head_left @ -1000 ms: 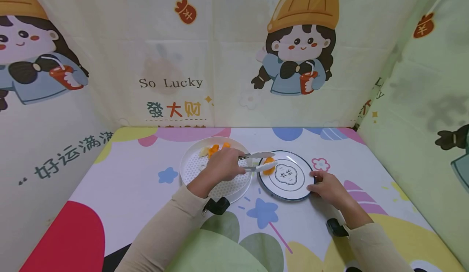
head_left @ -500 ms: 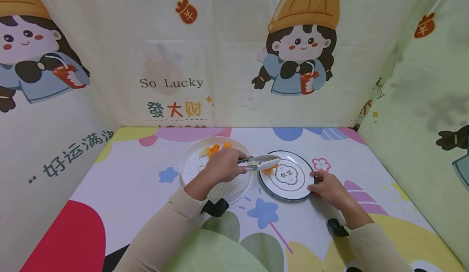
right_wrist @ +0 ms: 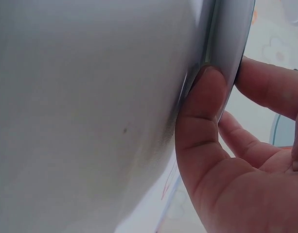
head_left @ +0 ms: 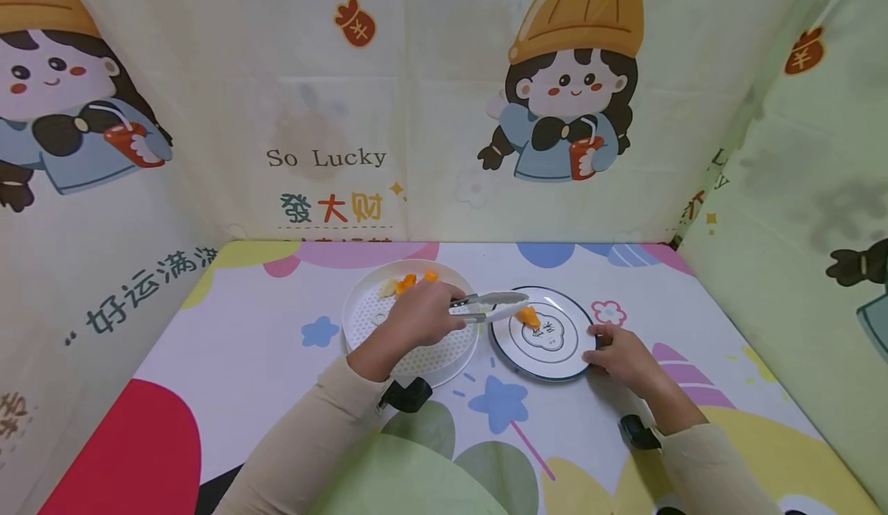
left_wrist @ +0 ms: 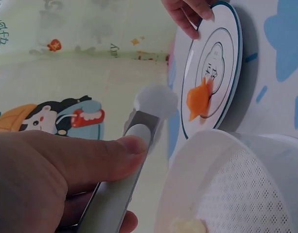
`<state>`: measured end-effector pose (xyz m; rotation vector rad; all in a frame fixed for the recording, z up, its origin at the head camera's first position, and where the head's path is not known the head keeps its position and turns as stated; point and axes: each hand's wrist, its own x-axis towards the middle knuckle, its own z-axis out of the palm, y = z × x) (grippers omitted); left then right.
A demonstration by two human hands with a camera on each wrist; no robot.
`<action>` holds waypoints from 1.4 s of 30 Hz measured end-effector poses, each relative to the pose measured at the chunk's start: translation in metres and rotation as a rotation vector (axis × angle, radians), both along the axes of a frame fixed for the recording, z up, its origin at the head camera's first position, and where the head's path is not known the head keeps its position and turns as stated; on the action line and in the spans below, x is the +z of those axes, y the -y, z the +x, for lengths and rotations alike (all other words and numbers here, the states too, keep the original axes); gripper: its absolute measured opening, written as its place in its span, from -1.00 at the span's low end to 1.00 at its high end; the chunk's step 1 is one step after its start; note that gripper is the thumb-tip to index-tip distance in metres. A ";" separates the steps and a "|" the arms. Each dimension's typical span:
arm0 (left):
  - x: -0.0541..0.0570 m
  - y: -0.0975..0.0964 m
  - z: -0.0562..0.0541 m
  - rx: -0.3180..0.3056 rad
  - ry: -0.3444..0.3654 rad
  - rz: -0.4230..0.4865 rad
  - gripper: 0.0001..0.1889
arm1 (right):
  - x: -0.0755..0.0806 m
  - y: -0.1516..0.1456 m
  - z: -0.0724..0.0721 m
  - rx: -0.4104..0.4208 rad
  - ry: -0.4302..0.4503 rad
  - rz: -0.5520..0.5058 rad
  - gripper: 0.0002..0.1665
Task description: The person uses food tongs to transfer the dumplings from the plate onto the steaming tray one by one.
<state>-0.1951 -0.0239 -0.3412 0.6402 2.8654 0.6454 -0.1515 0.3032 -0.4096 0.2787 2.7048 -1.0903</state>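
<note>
My left hand [head_left: 425,314] grips a pair of metal tongs [head_left: 496,297] with whitish scalloped tips, which point right over the near side of a white plate [head_left: 548,361]. An orange chunk [head_left: 529,316] lies on this blue-rimmed plate, just beyond the tips; in the left wrist view the orange chunk [left_wrist: 200,99] stands apart from the tongs [left_wrist: 156,102]. My right hand [head_left: 620,357] pinches the plate's right rim. From the right wrist, the plate's underside [right_wrist: 90,116] shows, with the thumb [right_wrist: 202,107] against it and fingers on the other face.
A round white perforated basket [head_left: 364,334] stands left of the plate, partly behind my left forearm. Inside it are orange pieces [head_left: 406,282] and a pale piece [head_left: 387,289]. Printed cloth walls [head_left: 430,114] enclose the patterned table [head_left: 270,330] at the back and sides.
The orange chunk, earlier between the tong tips near the plate's left rim, has shifted right toward the plate's middle and come clear of them. My right hand keeps its hold.
</note>
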 end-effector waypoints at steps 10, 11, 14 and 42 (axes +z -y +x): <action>-0.006 -0.016 -0.010 -0.011 0.009 -0.078 -0.46 | 0.001 0.000 0.000 0.004 -0.005 -0.011 -0.33; -0.006 -0.018 -0.011 -0.012 0.013 -0.086 -0.44 | 0.001 0.000 0.000 0.004 -0.005 -0.012 -0.34; -0.008 -0.022 -0.015 -0.018 0.023 -0.102 -0.41 | 0.000 0.000 0.000 0.003 -0.003 -0.011 -0.33; -0.020 -0.018 -0.027 -0.022 0.064 0.014 -0.58 | -0.003 -0.001 -0.001 -0.009 0.005 -0.012 -0.34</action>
